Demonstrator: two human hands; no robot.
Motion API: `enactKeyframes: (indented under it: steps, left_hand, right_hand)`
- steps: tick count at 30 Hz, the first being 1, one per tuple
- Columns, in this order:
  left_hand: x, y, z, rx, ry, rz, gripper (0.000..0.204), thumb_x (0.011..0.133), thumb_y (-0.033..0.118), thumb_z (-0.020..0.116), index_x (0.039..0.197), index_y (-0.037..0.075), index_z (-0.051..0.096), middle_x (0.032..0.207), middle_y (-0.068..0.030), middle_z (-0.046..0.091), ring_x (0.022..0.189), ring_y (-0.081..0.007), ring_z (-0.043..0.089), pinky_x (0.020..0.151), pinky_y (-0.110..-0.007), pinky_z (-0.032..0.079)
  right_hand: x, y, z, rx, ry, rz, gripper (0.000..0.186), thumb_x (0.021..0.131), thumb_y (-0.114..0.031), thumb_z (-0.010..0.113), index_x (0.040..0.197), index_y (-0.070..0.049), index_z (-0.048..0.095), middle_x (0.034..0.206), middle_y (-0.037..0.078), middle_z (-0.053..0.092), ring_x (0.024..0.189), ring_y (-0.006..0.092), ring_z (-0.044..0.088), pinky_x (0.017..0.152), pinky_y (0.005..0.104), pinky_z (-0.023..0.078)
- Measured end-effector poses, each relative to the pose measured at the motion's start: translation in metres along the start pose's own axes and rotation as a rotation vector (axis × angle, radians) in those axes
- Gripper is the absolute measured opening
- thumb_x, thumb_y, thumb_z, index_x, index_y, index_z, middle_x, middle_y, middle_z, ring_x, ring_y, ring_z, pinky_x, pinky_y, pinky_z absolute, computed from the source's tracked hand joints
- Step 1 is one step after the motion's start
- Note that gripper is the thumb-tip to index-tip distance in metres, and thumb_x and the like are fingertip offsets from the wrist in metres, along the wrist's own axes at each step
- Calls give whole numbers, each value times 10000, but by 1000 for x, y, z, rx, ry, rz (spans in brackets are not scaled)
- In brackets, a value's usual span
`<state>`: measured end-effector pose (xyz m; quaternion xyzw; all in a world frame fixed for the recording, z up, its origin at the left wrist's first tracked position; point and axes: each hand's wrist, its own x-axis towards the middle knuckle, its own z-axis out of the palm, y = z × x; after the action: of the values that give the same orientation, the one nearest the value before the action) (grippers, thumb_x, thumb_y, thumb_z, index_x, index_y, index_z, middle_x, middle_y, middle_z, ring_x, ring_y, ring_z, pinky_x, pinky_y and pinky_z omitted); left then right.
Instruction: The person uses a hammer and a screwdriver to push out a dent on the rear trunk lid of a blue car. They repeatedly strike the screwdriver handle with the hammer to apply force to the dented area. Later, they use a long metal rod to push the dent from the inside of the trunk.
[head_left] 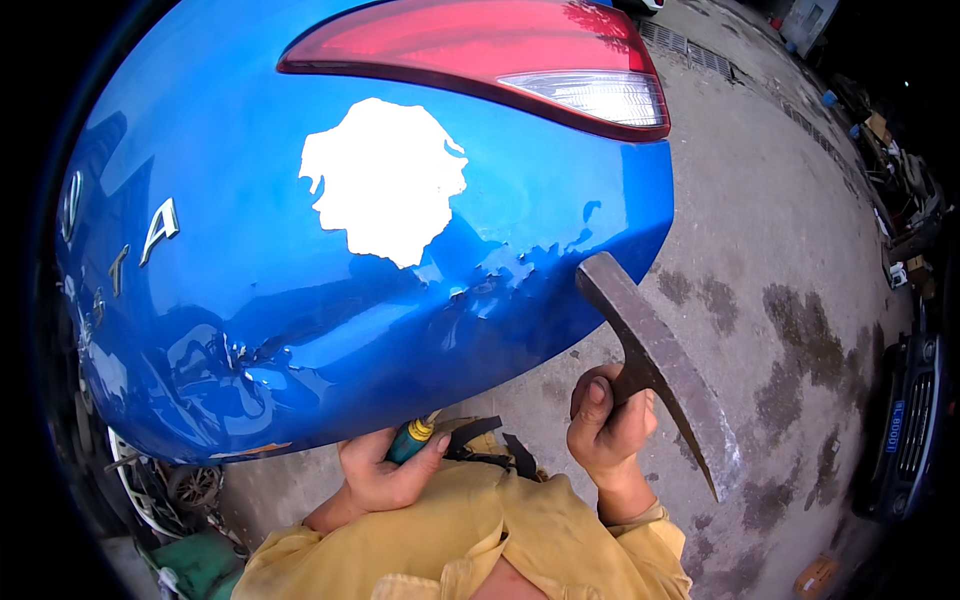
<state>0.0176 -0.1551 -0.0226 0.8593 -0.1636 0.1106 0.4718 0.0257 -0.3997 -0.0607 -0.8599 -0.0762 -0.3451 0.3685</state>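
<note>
A pick-headed hammer (655, 355) is gripped in my right hand (610, 435), its brown metal head raised beside the car's corner, with the blunt end close to the blue panel. My left hand (375, 478) is closed around a screwdriver (408, 441) with a green and yellow handle, just below the panel's lower edge. Most of its shaft is out of sight. The blue car panel (250, 190) has a large white patch (385, 180) where paint is gone. Dents and chipped paint (480, 295) run along its crease, with another creased dent (245, 365) farther left.
Above the panel sits a red and clear tail lamp (500, 60). Silver letters (160, 230) are fixed at the left. Stained concrete floor (740, 250) stretches to the right, where a dark vehicle (908, 430) stands. Piled clutter lines the far right; a wheel (198, 487) lies at lower left.
</note>
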Motion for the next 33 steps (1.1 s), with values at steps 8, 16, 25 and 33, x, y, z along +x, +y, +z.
enactKeyframes:
  steps: [8, 16, 25, 33]
  left_hand:
    - [3, 4, 0, -15, 14, 52, 309, 758, 137, 790, 970, -66, 693, 750, -87, 667, 651, -190, 606, 632, -294, 479]
    - [-9, 21, 3, -134, -7, -256, 273, 828, 181, 794, 902, -52, 672, 687, -33, 611, 631, -96, 543, 587, -261, 440]
    - [-20, 0, -8, -183, -54, -277, 337, 859, 260, 769, 918, -60, 681, 633, -13, 563, 605, -75, 475, 542, -260, 405]
    - [-33, 1, -6, -332, -46, -362, 340, 890, 290, 751, 889, -38, 664, 609, 19, 540, 513, -44, 460, 464, -231, 352]
  right_hand:
    - [-13, -5, 10, 128, 84, 33, 255, 1043, -190, 475, 891, 12, 510, 589, 84, 574, 454, 129, 521, 427, 257, 387]
    - [-7, -27, 20, 720, 453, 239, 328, 1056, -336, 448, 961, -29, 383, 629, 117, 488, 457, 161, 489, 388, 295, 460]
    - [-31, -47, 30, 938, 399, 402, 249, 1048, -235, 502, 942, -12, 470, 585, 44, 506, 442, 111, 515, 405, 242, 384]
    - [30, -48, 53, 1056, 417, 388, 285, 1021, -292, 571, 980, -18, 506, 674, 29, 522, 456, 105, 517, 415, 235, 388]
